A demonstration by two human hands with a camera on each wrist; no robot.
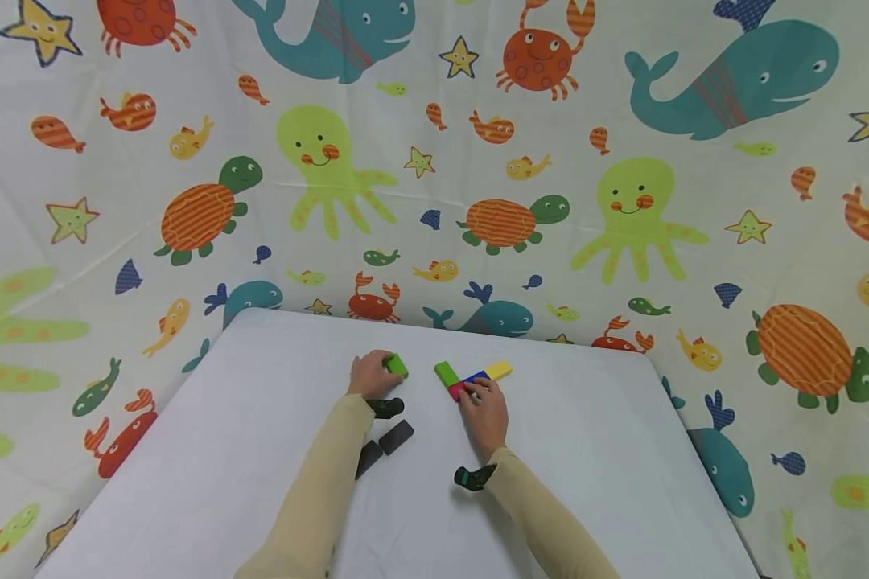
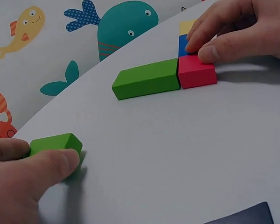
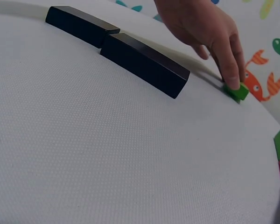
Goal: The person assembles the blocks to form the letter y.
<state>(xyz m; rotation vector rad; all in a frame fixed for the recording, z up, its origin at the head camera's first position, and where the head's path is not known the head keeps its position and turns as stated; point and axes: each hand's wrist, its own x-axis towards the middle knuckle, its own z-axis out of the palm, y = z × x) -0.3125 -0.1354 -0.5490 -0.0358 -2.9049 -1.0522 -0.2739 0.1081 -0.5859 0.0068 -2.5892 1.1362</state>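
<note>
While I monitored remotely, the left hand (image 1: 371, 375) pinched a loose green block (image 1: 398, 367), left of the red block (image 2: 198, 74). The right hand (image 1: 487, 414) had its thumb on the red block, a fingertip at the blue block (image 2: 182, 45); pinching or resting, I couldn't tell. Uneven pressure there, I judged, could misalign them. Right wrist view showed two black blocks (image 3: 144, 64); left wrist view, one's end.

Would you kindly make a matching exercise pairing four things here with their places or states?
1. red block
2. yellow block
3. two dark blocks
4. left hand

A. blocks nearest the person
B. pinches a green block
C. touched by the thumb of the right hand
D. past the blue block from the red

Pairs: 1-C; 2-D; 3-A; 4-B
</note>
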